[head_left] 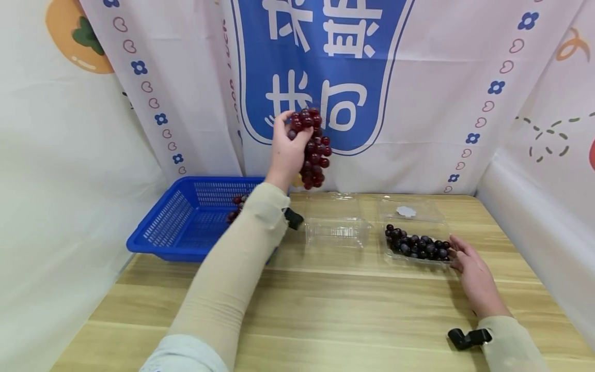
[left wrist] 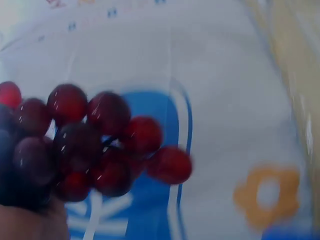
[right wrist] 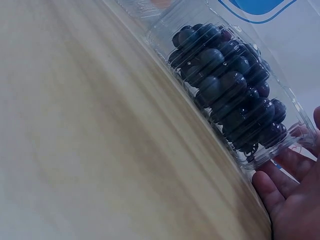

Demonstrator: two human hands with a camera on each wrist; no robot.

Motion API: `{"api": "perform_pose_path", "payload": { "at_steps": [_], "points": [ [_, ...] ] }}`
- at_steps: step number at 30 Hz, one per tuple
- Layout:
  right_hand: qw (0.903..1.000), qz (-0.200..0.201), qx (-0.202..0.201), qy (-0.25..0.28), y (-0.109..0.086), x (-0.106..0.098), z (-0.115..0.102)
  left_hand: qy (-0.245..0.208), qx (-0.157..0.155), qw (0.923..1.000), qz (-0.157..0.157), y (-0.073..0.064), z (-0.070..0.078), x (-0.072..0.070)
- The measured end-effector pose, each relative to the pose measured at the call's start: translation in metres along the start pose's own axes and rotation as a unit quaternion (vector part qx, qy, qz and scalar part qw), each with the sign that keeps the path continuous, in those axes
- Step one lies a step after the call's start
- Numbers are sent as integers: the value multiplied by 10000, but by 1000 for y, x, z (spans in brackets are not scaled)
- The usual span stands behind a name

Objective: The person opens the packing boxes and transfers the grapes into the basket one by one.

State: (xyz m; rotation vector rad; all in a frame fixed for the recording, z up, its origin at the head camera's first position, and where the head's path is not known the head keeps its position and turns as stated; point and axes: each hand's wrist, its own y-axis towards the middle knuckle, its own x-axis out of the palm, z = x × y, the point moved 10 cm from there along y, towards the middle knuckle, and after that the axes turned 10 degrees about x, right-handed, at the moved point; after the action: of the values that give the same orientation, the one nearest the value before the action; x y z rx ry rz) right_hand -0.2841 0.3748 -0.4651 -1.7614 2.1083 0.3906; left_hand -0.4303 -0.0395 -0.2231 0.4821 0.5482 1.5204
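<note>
Raised in front of the backdrop, my left hand (head_left: pixel 289 150) grips a bunch of red grapes (head_left: pixel 315 155) near its upper end, and the rest of the bunch hangs down. In the left wrist view these red grapes (left wrist: pixel 110 135) fill the left side, with part of the hand below. My right hand (head_left: pixel 474 274) rests its extended fingers against the right end of a clear plastic box (head_left: pixel 395 257). Dark grapes (head_left: pixel 418 247) lie in that box, and its lid (head_left: pixel 429 209) is folded back. The right wrist view shows the fingers (right wrist: pixel 270 190) at the box's end wall.
A second clear box (head_left: pixel 337 235), lid raised, stands left of the dark grapes. At the left sits a blue plastic basket (head_left: pixel 153 243); more red grapes (head_left: pixel 237 201) in it are partly hidden by my left arm. A printed cloth (head_left: pixel 427 129) hangs behind the wooden table (head_left: pixel 334 315).
</note>
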Motion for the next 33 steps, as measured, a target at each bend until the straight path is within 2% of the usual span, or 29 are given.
{"api": "perform_pose_path", "payload": {
  "at_steps": [2,3,4,6,8,9,12,15,17,20,24,27,29,31,33],
  "points": [
    [10000,-3,-13,19,0,0,0,991,-105,9944,-362,6,2,-17],
    [10000,-9,-19,29,0,1,0,1513,-136,9869,-546,9,2,-25],
    [10000,-11,-24,23,0,0,0,2018,-167,9766,-722,11,2,-33],
    [10000,-24,-22,20,0,0,0,2918,-240,9513,-965,14,2,-49],
    [10000,-34,-10,16,0,0,1,3500,-302,9297,-1109,16,-1,-65],
    [10000,-30,-1,8,0,0,2,3691,-333,9215,-1160,17,-3,-72],
    [10000,-7,16,1,0,-1,2,4009,-412,9057,-1316,17,-10,-92],
    [10000,-20,14,13,0,-1,3,4128,-532,8966,-1513,16,-19,-110],
    [10000,-56,16,36,1,0,2,4170,-695,8904,-1690,14,-25,-121],
    [9999,-104,57,49,1,1,3,4262,-998,8765,-2003,8,-35,-136],
    [9999,-100,114,60,2,2,4,4521,-1194,8490,-2461,1,-47,-154],
    [9999,-89,106,81,2,1,4,4806,-1209,8206,-2846,-5,-59,-165],
    [9999,-70,86,64,3,1,4,4909,-1336,8049,-3055,-11,-70,-173],
    [10000,-46,79,29,3,0,5,4932,-1571,7940,-3190,-19,-83,-185],
    [10000,-22,73,12,3,-1,5,4899,-1846,7892,-3210,-26,-96,-196]
  ]
}}
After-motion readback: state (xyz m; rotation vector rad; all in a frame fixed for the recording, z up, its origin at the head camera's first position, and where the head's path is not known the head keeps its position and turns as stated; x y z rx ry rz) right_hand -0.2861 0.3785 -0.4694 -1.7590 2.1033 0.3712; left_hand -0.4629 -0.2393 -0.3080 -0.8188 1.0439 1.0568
